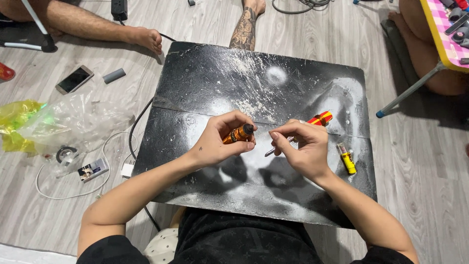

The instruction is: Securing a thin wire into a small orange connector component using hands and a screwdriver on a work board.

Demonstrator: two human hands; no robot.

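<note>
Left hand (215,144) grip closed around orange lighter (238,133), right hand (303,146) pinching screwdriver (293,137) at its 3 o'clock; tip could slip off and jab fingers above the bench (205,88).

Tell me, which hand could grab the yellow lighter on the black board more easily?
Probably the right hand. The yellow lighter lies just beside it, while the left hand is farther away and already holds an orange lighter. The right hand does hold a thin metal tool, though.
</note>
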